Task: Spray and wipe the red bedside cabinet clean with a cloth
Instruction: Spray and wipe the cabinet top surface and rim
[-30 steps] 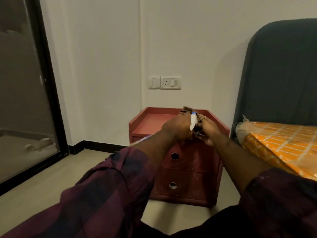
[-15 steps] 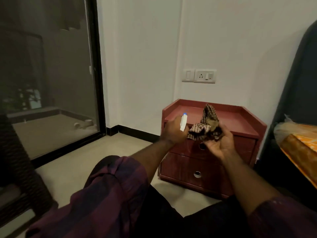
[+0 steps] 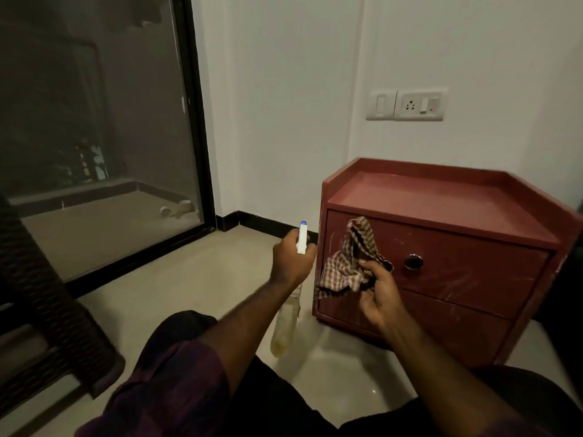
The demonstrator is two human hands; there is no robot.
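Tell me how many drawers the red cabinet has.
2. The upper drawer sits right under the top of the cabinet; the lower drawer is below it, its left part hidden behind the right hand.

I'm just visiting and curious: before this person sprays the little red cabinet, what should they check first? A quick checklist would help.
1. The left hand grips the spray bottle: ok.
2. Nozzle aimed at the red cabinet: cannot tell.
3. The right hand holds the checked cloth ready: ok.
4. Both drawers shut, so no spray gets inside: ok.
5. Drawer fronts clean: not ok, pale streaks show.
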